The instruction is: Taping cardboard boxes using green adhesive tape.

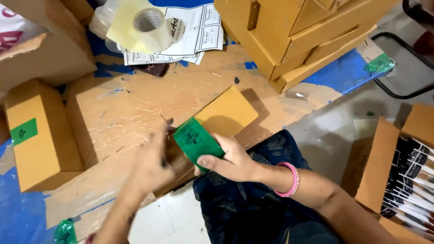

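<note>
My right hand (233,160) pinches the light, flimsy green label (195,141) by its edge; my blurred left hand's (151,165) fingers I can't tell.

Under the right hand (233,162) we list a small box (217,124) of matt brown cardboard bearing a glossy green film label (195,141). Beneath both hands we note a worn cardboard work surface (135,108), scuffed, patched with shiny clear tape. Beyond the left hand (151,165) we record a glossy translucent tape roll (151,25) on printed paper sheets (199,31). On the right wrist, a pink beaded bangle (293,180).
</note>
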